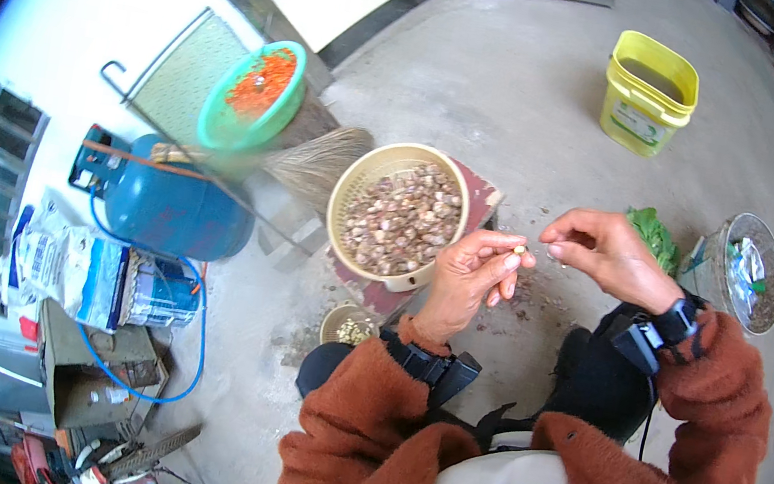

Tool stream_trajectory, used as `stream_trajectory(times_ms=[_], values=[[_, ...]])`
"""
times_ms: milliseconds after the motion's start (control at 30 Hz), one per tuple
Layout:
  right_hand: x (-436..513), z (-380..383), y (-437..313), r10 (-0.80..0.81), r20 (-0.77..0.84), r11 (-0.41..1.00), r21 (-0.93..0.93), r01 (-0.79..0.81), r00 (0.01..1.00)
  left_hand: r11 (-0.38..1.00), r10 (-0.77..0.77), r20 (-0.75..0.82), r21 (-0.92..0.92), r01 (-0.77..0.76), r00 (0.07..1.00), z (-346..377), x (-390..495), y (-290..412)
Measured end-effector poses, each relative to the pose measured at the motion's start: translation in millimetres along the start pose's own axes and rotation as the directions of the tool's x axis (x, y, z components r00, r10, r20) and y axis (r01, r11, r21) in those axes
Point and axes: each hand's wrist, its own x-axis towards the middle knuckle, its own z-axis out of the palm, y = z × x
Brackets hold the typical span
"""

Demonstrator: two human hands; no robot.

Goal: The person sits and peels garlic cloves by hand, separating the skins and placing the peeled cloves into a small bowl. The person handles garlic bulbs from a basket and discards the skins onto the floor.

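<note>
Between the thumb and fingers of my left hand (477, 271) sits a small pale garlic clove (519, 249). My right hand (602, 249) is just to its right, thumb and forefinger close together; a tiny pale flake shows at the thumb tip, too small to tell if it is pinched. A cream plastic colander (335, 234) full of purplish unpeeled garlic cloves (401, 221) stands left of my left hand on a worn red stool (489, 194). Below it, partly behind my left sleeve, a small basket (328, 325) holds peeled cloves (353, 331).
Peel scraps (527, 294) litter the concrete floor. Right are leafy greens (654, 235) and a clear waste bin (716, 249); farther off, a yellow bucket (637, 122) of dark liquid. Left are a straw broom (312, 162), blue gas cylinder (169, 200) and green basin (293, 94) with shredded orange food.
</note>
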Motion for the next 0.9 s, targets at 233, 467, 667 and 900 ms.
stream_trajectory(times_ms=[233, 467, 667, 900], values=[[33, 78, 4, -0.054, 0.073, 0.907, 0.420, 0.018, 0.996, 0.965, 0.123, -0.133, 0.249, -0.087, 0.983, -32, -43, 15], [44, 108, 43, -0.007, 0.097, 0.943, 0.332, -0.026, 0.995, 0.851, -0.008, -0.199, 0.514, 0.111, 0.980, -47, -62, 10], [46, 111, 87, 0.100, 0.307, 0.991, -0.113, -0.068, 0.946, 0.999, -0.028, -0.495, -0.029, 0.016, 0.869, -104, -59, 60], [84, 114, 73, -0.131, -0.171, 0.979, -0.179, 0.100, 0.977, 0.968, -0.116, -0.664, 0.092, 0.234, 0.739, -160, -56, 70]])
